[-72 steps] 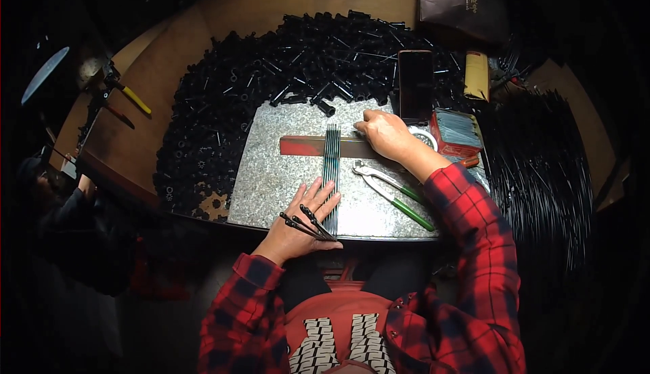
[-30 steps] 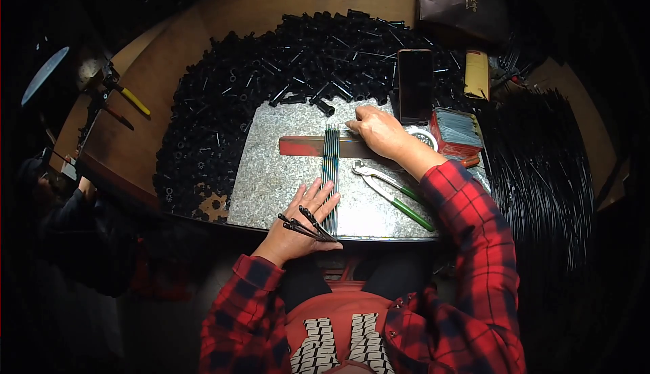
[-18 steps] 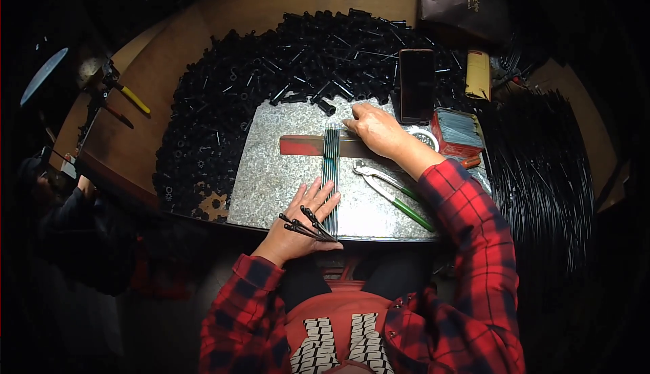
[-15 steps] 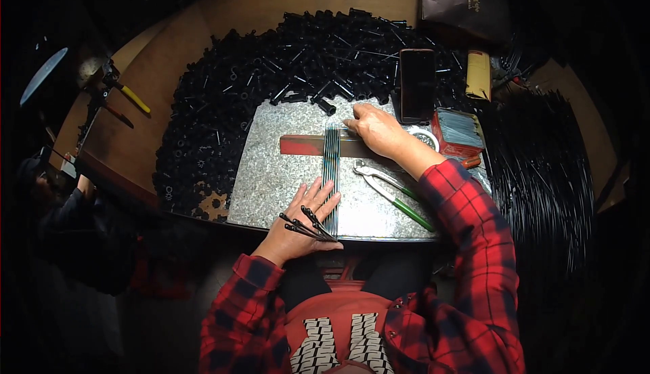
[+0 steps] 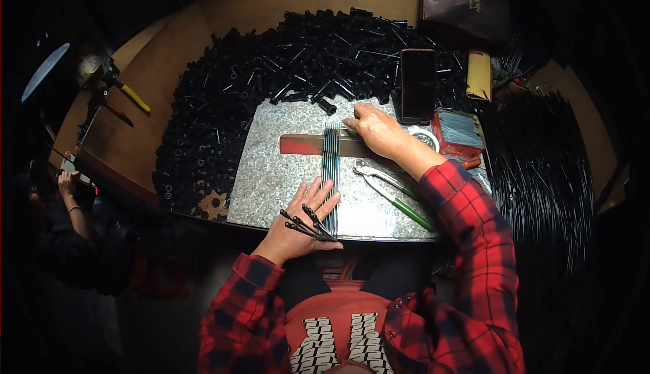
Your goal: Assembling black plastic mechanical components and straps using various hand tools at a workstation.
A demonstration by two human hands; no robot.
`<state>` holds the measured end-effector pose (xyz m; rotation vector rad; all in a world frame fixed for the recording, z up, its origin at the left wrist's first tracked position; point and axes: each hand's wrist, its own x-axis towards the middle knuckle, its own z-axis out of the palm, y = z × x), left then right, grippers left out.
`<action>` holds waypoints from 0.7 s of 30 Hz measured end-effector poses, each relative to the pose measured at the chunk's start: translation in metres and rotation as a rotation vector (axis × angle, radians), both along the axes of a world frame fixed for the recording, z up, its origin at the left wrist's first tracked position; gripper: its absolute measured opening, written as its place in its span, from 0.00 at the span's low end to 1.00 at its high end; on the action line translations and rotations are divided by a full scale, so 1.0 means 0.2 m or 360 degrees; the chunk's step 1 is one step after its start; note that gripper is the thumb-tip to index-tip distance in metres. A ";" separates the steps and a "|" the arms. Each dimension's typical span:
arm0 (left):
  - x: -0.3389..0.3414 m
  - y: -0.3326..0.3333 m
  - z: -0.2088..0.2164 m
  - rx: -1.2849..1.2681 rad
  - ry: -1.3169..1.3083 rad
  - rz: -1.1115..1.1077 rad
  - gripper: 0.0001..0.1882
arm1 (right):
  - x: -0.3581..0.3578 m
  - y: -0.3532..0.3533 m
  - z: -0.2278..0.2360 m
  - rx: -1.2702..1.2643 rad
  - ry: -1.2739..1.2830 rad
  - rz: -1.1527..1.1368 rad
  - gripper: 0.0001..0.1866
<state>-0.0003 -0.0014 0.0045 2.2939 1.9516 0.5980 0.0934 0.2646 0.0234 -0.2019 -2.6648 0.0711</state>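
A row of thin dark metal rods [image 5: 331,164] lies side by side on the speckled metal plate [image 5: 271,178], running away from me across a red and brown bar [image 5: 298,145]. My left hand [image 5: 296,224] rests flat over the near part of the rods, fingers stretched out. Several black stems with knobbed ends [image 5: 298,226] bend back over that hand. At the far end of the row is my right hand [image 5: 380,132], its fingers curled and thumb and fingertip close together by the rod tips. Whatever it pinches is too small to make out.
Green-handled pliers [image 5: 387,191] lie right of the rods. Beyond are a phone [image 5: 417,86], a red box of thin pieces [image 5: 460,134] and a yellow packet [image 5: 479,76]. Black parts [image 5: 223,96] are heaped behind; long black rods [image 5: 542,178] lie right. Another person's hand [image 5: 66,183] shows far left.
Both of my hands and the rods stay almost where they were. At the far left, the other person's hand and forearm have come further into sight.
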 end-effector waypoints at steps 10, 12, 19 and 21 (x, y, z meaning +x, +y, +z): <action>0.00 0.00 0.00 -0.0006 0.0000 -0.0005 0.51 | 0.00 -0.03 0.02 -0.0116 -0.0064 -0.0004 0.12; 0.00 0.00 0.00 0.0002 -0.0004 -0.0011 0.51 | 0.01 -0.04 0.02 -0.0267 0.0082 0.0191 0.17; -0.01 -0.02 -0.01 -0.0008 -0.0022 -0.0005 0.51 | 0.26 0.02 0.17 -0.0137 0.0235 -0.0105 0.25; 0.00 -0.02 0.00 -0.0042 -0.0017 0.0011 0.51 | 0.41 0.13 0.20 0.0004 0.0205 -0.0343 0.18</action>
